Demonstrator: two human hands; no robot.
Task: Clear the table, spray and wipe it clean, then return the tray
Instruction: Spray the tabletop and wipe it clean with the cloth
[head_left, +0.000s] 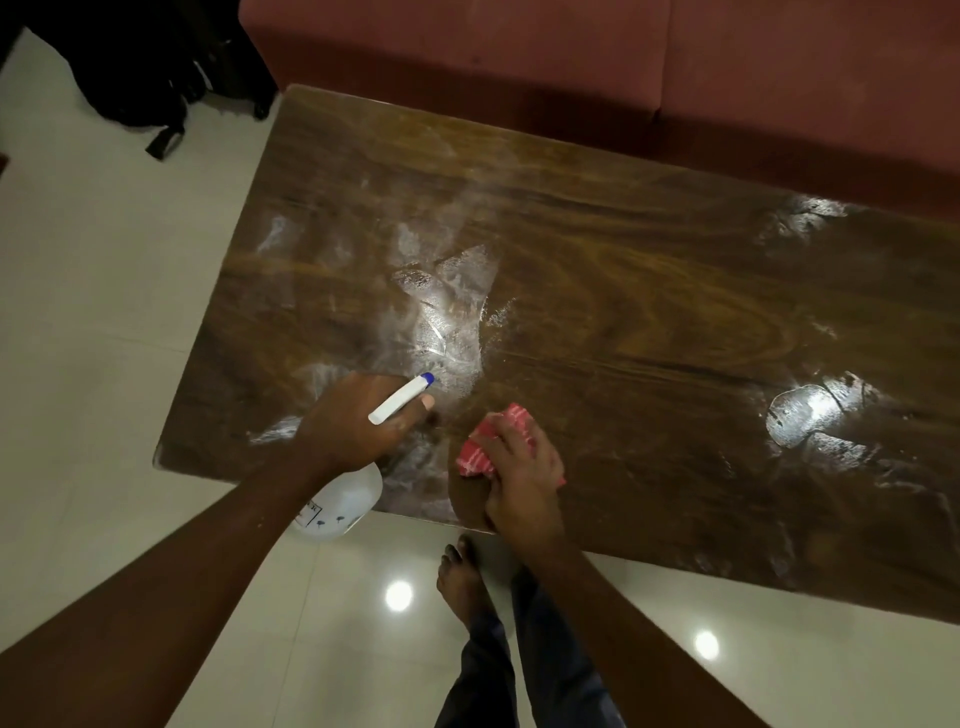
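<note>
A dark wooden table (623, 270) fills the middle of the head view, its top streaked with wet white spray patches. My left hand (353, 421) grips a white spray bottle (343, 506) with a blue-tipped nozzle, held over the table's near left edge and pointing toward the table's middle. Just to its right, my right hand (519, 473) holds a red and white striped cloth (498, 441) against the tabletop near the front edge. No tray is in view.
A reddish sofa (675, 67) runs along the far side of the table. A black bag (135, 67) lies on the pale tiled floor (104, 312) at the far left. My bare foot (460, 577) stands on the floor by the table's near edge.
</note>
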